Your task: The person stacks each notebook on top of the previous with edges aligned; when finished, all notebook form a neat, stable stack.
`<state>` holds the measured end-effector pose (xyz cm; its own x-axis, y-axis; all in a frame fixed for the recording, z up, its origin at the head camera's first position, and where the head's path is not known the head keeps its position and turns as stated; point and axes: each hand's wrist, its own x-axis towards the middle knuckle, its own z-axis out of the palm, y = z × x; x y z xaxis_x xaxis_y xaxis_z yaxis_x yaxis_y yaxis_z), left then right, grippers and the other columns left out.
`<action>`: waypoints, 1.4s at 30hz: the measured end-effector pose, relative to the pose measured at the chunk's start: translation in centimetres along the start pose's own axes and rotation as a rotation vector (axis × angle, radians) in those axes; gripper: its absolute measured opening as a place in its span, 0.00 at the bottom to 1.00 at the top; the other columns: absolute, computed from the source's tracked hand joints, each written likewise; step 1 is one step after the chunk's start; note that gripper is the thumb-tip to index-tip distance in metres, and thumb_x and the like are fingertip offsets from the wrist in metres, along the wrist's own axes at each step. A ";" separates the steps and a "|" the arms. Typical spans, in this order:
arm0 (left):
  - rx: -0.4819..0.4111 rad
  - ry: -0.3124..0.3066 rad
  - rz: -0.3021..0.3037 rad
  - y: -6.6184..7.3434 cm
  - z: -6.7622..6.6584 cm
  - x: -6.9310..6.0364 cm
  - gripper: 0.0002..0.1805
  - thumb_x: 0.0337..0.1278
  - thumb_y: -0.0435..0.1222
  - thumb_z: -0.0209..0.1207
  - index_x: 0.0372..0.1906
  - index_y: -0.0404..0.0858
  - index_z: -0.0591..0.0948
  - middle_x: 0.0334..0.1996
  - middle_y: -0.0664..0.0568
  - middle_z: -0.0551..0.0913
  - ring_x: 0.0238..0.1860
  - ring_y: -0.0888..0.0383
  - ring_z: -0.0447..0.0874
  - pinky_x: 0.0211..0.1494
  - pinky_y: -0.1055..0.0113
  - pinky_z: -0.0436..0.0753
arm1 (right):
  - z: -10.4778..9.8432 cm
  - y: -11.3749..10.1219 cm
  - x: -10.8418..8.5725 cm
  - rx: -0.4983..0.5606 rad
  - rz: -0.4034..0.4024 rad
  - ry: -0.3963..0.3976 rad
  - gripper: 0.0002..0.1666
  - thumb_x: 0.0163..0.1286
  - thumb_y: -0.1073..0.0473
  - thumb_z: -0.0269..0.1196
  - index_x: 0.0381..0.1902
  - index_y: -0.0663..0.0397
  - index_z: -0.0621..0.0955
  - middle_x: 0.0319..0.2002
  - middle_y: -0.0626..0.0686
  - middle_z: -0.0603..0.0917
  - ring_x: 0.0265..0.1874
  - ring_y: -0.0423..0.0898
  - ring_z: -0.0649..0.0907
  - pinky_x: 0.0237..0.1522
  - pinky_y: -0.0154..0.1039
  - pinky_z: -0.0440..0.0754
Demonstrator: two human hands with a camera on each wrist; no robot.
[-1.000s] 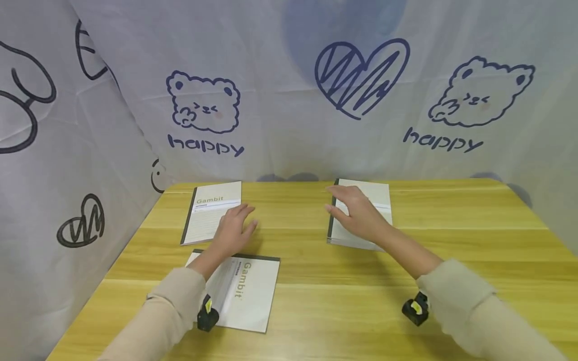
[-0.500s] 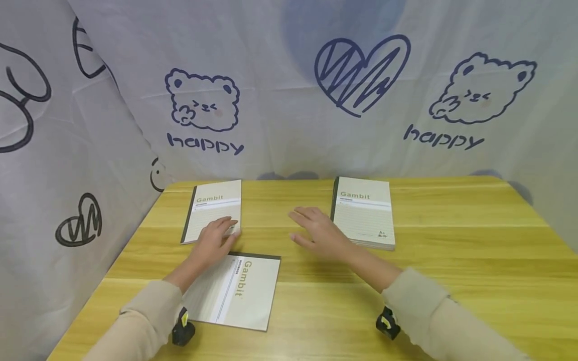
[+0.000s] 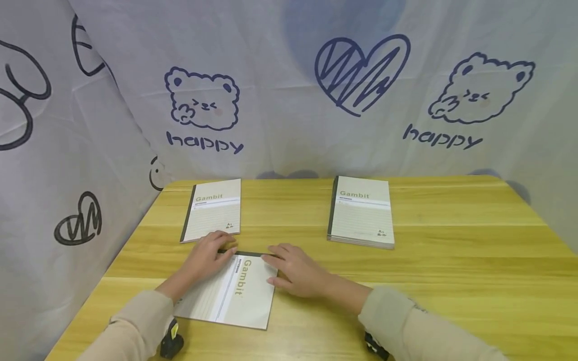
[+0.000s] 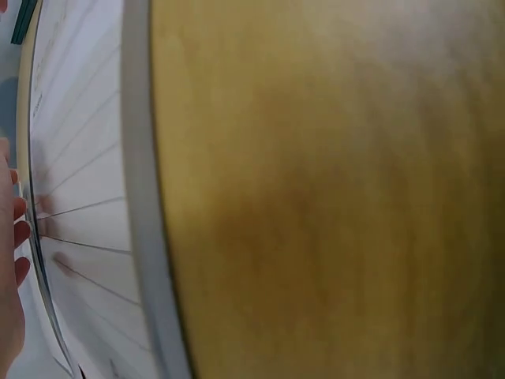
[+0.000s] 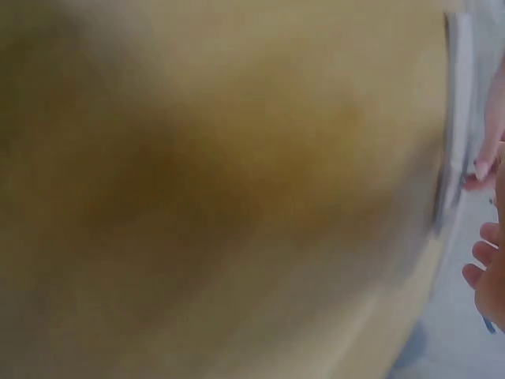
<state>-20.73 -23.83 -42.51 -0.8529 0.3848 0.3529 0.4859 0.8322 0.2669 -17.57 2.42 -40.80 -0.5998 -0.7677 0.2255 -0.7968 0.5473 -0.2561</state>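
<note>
holds left hand [image 3: 207, 256] and right hand [image 3: 297, 271] at sideways notebook [image 3: 250, 303], toward left edge of counter [image 3: 474, 281]. has both loosely spread.

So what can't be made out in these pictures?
Front notebook, head view: far-left corner hidden by the left hand.
Right hand, head view: palm hidden behind its own back.
Notebook stack, head view: edges too fine to count.
Table, right wrist view: grain lost to blur.

Both notebooks [image 3: 231, 297] towards the left edge of the desk [image 3: 451, 281] have white covers, gold lettering, dark spines; the desk is streaky yellow woodgrain.
</note>
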 end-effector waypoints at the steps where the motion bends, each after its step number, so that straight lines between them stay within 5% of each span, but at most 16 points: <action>1: 0.004 -0.001 0.005 -0.1 0.1 -0.1 0.13 0.55 0.39 0.60 0.43 0.35 0.82 0.43 0.44 0.82 0.47 0.45 0.79 0.52 0.49 0.75 | 0.3 -0.2 -0.1 0.013 0.009 -0.013 0.29 0.69 0.47 0.54 0.63 0.55 0.71 0.64 0.59 0.69 0.64 0.55 0.68 0.65 0.50 0.65; 14: 0.039 0.007 0.080 -0.5 0.6 -0.7 0.13 0.49 0.42 0.64 0.38 0.39 0.83 0.38 0.50 0.79 0.40 0.52 0.78 0.45 0.56 0.77 | 2.9 -1.3 -1.5 -0.048 -0.033 -0.104 0.29 0.69 0.43 0.51 0.65 0.48 0.69 0.67 0.55 0.67 0.66 0.52 0.66 0.67 0.48 0.63; 21: -0.002 -0.037 0.103 -0.3 0.5 -0.1 0.18 0.46 0.46 0.66 0.40 0.40 0.83 0.36 0.53 0.80 0.38 0.56 0.77 0.43 0.58 0.78 | 3.0 -1.2 -2.0 -0.118 -0.095 -0.073 0.29 0.70 0.42 0.50 0.64 0.48 0.70 0.67 0.55 0.67 0.65 0.51 0.67 0.66 0.47 0.65; 32: -0.045 -0.169 -0.063 -0.2 0.1 0.5 0.18 0.41 0.50 0.69 0.31 0.42 0.78 0.29 0.57 0.76 0.33 0.62 0.70 0.39 0.64 0.74 | 3.2 -1.9 -2.4 -0.166 -0.219 -0.066 0.29 0.71 0.42 0.47 0.64 0.48 0.71 0.66 0.55 0.68 0.65 0.50 0.68 0.64 0.46 0.67; 42: -0.063 -0.245 -0.086 -0.3 0.0 1.4 0.19 0.41 0.51 0.69 0.29 0.42 0.78 0.27 0.57 0.76 0.31 0.62 0.69 0.37 0.66 0.72 | 3.0 -3.1 -2.8 -0.218 -0.263 -0.103 0.30 0.71 0.40 0.45 0.65 0.47 0.69 0.67 0.53 0.67 0.65 0.49 0.67 0.63 0.47 0.67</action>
<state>-22.02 -23.53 -42.10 -0.9088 0.4047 0.1012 0.4136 0.8426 0.3449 -13.24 1.84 -43.44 -0.3702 -0.9154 0.1580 -0.9266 0.3760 0.0073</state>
